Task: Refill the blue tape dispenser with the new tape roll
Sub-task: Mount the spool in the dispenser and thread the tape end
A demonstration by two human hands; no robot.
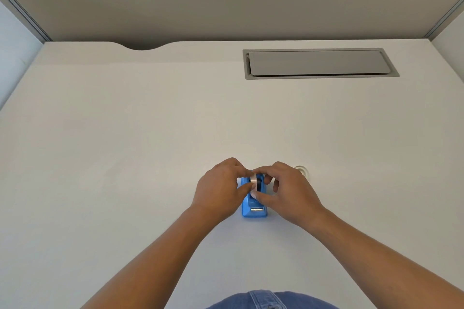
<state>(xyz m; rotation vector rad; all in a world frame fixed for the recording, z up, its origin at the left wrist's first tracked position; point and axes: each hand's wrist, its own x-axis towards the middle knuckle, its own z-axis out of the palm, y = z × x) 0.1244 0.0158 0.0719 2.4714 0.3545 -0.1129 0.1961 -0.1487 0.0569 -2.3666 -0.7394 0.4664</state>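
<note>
The blue tape dispenser [254,208] stands on the white desk [125,158], its cutter end pointing toward me. A tape roll [254,179] with a dark core sits upright in the dispenser's cradle. My left hand [221,188] pinches the roll from the left side. My right hand [288,190] holds it from the right, thumb down on the dispenser's top. Both hands hide most of the roll and the back of the dispenser. A small pale ring, possibly another roll or spent core [301,170], lies just behind my right hand.
A grey cable hatch [319,64] is set flush into the desk at the back right. Grey partition walls [226,2] enclose the desk on three sides. The desk's back edge has a curved cutout [140,46]. Blue denim [266,300] shows at the bottom edge.
</note>
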